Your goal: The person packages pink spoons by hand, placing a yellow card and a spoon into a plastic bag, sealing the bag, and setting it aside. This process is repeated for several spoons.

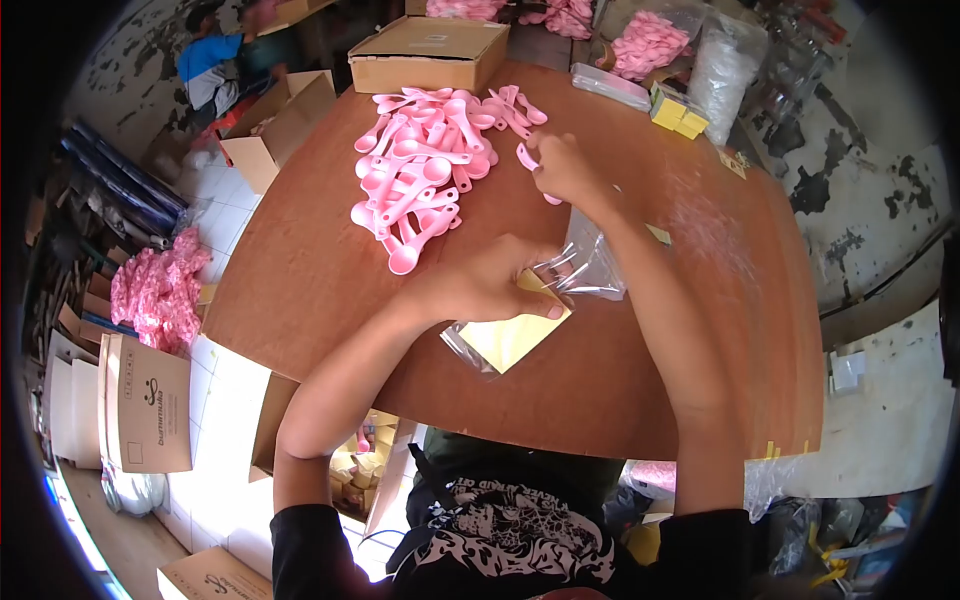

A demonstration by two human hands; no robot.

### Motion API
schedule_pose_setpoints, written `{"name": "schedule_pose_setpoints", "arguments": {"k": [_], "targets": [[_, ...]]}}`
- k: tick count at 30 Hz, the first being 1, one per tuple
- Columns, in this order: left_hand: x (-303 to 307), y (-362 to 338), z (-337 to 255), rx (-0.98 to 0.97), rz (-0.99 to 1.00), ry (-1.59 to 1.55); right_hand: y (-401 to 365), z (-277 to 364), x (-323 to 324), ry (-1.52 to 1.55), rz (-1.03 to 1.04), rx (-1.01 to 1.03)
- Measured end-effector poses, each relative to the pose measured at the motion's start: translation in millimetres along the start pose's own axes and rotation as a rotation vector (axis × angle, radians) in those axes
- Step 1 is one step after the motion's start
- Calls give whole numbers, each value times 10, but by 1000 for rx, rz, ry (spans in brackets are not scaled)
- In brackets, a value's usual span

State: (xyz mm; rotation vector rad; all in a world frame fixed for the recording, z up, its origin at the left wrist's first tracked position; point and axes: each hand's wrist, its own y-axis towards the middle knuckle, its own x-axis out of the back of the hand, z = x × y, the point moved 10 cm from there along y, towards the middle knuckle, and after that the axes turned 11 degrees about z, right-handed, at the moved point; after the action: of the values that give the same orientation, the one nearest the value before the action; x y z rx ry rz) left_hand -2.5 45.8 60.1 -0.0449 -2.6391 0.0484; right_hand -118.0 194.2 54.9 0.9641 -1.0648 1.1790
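My left hand is closed on a clear plastic bag together with a yellow card, above the near middle of the table. The bag's upper part spreads out to the right of my fingers. Farther forward, my right hand grips a pink spoon; part of the spoon is hidden by the fingers. Left of that hand lies a heap of pink measuring spoons, piled loosely on the brown tabletop.
A closed cardboard box sits at the table's far edge. To the right of it are a stack of clear bags, yellow cards and a plastic roll. Open cartons stand on the floor at left. Another person is at the upper left.
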Motion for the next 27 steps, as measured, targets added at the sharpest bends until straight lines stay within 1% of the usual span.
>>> {"name": "schedule_pose_setpoints", "arguments": {"k": [1, 3, 5, 6, 8, 10, 12, 14, 15, 16, 17, 19, 21, 23, 24, 26, 27], "targets": [[32, 3, 15, -21, -42, -20, -141, -26, 201, 167, -121, 38], [78, 27, 87, -37, -115, -28, -479, -164, 441, 598, -138, 43], [105, 40, 82, -42, -137, -45, -856, -256, 798, 749, -269, 150], [120, 45, 82, -41, -157, -55, -1045, -138, 906, 744, -269, 144], [94, 87, 128, -49, -167, -76, -1507, 12, 1143, 1003, -383, 171], [65, 97, 154, 4, -179, -105, -1742, 126, 1121, 1025, -430, 167], [38, 95, 86, -6, -187, -92, -1867, 187, 1078, 1050, -474, 169], [-33, 110, 77, 13, -137, -158, -1943, 124, 996, 931, -550, 97], [-55, 115, 81, 12, -134, -154, -1942, 98, 997, 914, -615, 142], [-55, 122, 69, -40, -153, -184, -1934, 55, 982, 914, -621, 141], [-49, 127, 57, -92, -171, -213, -1928, 25, 975, 929, -621, 149], [-42, 142, 86, -119, -182, -210, -1931, 14, 970, 942, -625, 158], [-39, 149, 80, -147, -195, -210, -1866, 84, 855, 971, -491, 170], [-31, 137, 48, -218, -218, -315, -1875, 132, 803, 935, -476, 174], [-38, 133, 27, -218, -217, -316, -1876, 175, 780, 901, -459, 176], [-57, 130, 30, -182, -218, -434, -1887, 246, 765, 914, -427, 167], [25, 107, -64, -277, -337, -317, -1919, 308, 806, 821, -454, 153]]}}
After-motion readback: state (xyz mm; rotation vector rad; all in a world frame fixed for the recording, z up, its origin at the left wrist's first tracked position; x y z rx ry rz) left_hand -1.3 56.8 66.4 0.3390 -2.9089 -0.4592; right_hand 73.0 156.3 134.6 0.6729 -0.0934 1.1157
